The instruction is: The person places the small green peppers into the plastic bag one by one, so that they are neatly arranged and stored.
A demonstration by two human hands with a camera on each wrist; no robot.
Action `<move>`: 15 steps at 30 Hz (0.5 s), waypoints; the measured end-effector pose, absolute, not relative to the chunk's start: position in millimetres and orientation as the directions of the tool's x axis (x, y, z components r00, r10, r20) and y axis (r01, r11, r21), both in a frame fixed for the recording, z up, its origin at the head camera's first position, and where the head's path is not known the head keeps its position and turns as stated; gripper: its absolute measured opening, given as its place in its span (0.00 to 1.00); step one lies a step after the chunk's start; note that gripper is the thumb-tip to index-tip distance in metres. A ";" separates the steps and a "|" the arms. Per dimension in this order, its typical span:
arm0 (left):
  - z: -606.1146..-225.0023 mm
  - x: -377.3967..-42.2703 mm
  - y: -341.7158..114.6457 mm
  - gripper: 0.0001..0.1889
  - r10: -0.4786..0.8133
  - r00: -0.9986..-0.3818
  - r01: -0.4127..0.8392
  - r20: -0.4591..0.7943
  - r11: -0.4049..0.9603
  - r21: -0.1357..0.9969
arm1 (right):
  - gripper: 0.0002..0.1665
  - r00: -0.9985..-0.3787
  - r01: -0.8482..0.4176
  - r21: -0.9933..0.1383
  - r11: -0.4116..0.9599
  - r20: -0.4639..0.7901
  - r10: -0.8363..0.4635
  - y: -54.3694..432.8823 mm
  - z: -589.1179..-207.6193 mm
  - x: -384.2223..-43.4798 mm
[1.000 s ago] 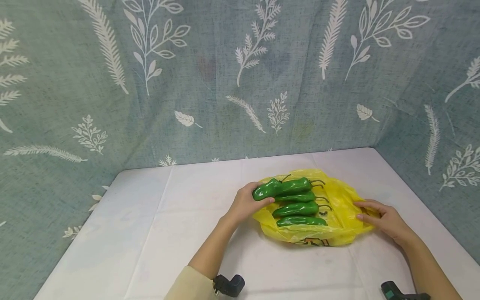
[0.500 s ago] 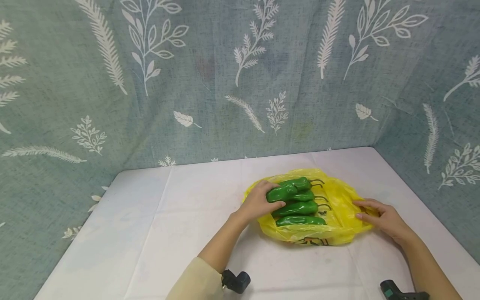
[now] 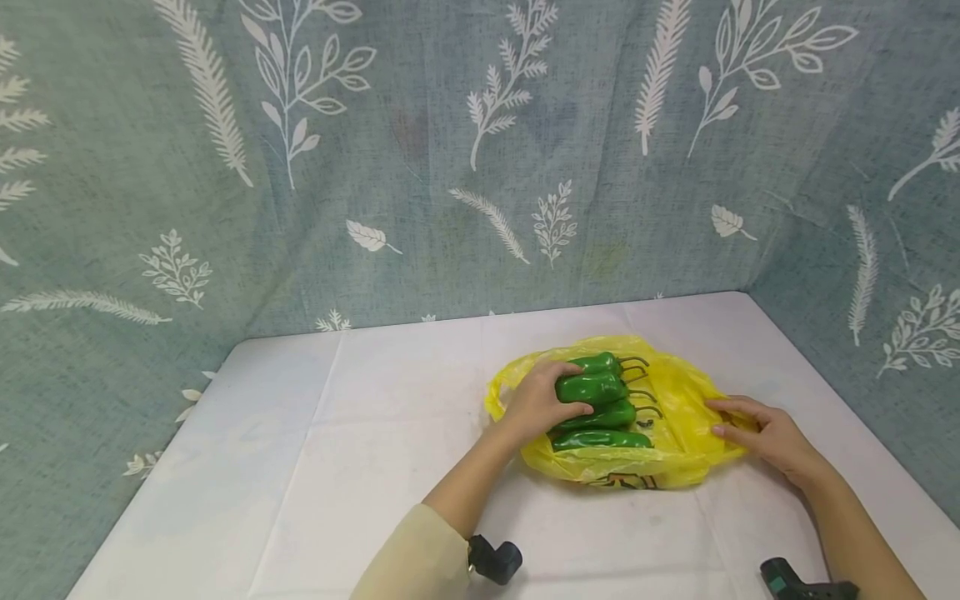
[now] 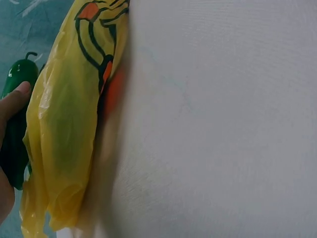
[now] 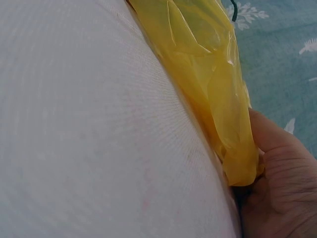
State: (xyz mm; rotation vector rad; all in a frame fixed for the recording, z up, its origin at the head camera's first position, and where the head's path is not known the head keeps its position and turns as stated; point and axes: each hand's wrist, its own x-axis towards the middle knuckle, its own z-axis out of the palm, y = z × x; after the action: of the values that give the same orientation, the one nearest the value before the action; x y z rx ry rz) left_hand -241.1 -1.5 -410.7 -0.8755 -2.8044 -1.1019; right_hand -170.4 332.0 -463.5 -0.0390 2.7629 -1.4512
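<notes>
In the head view my left hand point(image 3: 542, 403) grips a glossy green pepper point(image 3: 592, 387) between thumb and fingers, over other peppers in the yellow plastic bag point(image 3: 686, 417). The left wrist view shows my thumb against that pepper point(image 4: 20, 77), behind the bag's side point(image 4: 64, 124). Several green peppers lie side by side in the bag, stems to the right; the nearest pepper point(image 3: 602, 439) rests along its front wall. At the bag's right end, my right hand point(image 3: 772, 437) pinches the plastic edge, with the fingertips partly hidden by it in the right wrist view.
A white cloth covers the table point(image 3: 390, 417), its far edge meeting a blue-green curtain point(image 3: 420, 183) printed with white leaves. The curtain also runs along both sides. Dark wrist cameras sit on both forearms.
My left hand has carried the pepper to the right, from the bag's left rim to above the row of peppers. My right hand has stayed at the bag's right end.
</notes>
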 end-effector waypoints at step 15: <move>-420.0 -238.9 6.3 0.25 0.473 -0.844 0.517 0.254 0.588 0.622 | 0.35 -1.000 -0.013 -0.827 0.562 -0.004 -0.029 332.3 -462.8 -170.3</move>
State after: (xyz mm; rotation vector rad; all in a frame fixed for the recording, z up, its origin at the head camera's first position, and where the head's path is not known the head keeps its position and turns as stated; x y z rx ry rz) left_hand -238.9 6.3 -420.0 -0.8564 -2.7441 -1.1053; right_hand -170.3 332.3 -462.8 -0.0372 2.7614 -1.4620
